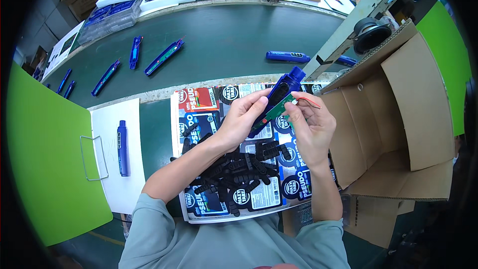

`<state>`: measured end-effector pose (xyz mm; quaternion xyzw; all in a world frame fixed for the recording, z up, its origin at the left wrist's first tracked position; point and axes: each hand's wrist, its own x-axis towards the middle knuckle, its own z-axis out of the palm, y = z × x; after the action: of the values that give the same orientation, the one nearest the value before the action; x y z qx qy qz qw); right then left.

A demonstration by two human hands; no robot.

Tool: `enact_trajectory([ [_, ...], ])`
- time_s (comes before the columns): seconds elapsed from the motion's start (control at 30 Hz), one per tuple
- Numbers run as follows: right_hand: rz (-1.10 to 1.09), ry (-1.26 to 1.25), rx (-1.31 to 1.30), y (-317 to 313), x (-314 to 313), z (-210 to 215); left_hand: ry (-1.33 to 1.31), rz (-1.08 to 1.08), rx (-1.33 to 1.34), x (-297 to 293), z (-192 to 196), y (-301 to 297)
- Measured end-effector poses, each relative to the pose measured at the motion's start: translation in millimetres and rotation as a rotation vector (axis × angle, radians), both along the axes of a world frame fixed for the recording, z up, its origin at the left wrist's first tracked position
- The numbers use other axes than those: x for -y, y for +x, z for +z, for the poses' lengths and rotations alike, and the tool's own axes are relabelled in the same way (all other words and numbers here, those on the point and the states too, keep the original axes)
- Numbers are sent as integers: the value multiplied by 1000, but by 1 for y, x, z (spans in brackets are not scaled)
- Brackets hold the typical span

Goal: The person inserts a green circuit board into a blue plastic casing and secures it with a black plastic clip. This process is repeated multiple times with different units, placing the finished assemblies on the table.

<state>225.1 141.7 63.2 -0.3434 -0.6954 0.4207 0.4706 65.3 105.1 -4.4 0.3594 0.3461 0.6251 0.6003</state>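
Observation:
Over the printed mat, my left hand [247, 113] is closed around a blue plastic casing [295, 75] that tilts up to the right, its inside showing dark. A narrow green circuit board [275, 112] lies along the casing's opening. My right hand [312, 125] pinches near the board's upper end, where a red wire [309, 101] sticks out past the fingers. How far the board sits in the casing I cannot tell. Below my hands, a heap of small black ribbed parts [244, 167] is spread on the mat [291, 169].
Several blue casings with boards [164, 57] lie on the dark green belt [224, 35], and a closed blue one [287, 57] farther right. Another blue casing [122, 147] rests on white paper at left. A cardboard box [378, 129] gapes at right, beside a metal post [348, 25].

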Motion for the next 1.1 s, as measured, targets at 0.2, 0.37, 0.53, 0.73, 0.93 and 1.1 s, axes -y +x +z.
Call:
enact_trajectory([
  [0.2, -31, 87, 116, 4, -4, 1, -38, -30, 78, -1, -4, 9],
  [0.37, -32, 94, 144, 9, -7, 7, -35, -84, 128, -1, 0, 11],
  [0.53, -249, 508, 378, 6, -4, 1, -62, -66, 122, -1, 2, 19],
  [0.73, -342, 433, 315, 6, -10, -15, -38, -21, 5, 0, 0, 26],
  [0.93, -272, 103, 65, 2, -18, -24, 4, 17, -153, -2, 0, 28],
  [1.1, -221, 38, 36, -1, -20, -28, 15, 32, -230, -4, -11, 24],
])
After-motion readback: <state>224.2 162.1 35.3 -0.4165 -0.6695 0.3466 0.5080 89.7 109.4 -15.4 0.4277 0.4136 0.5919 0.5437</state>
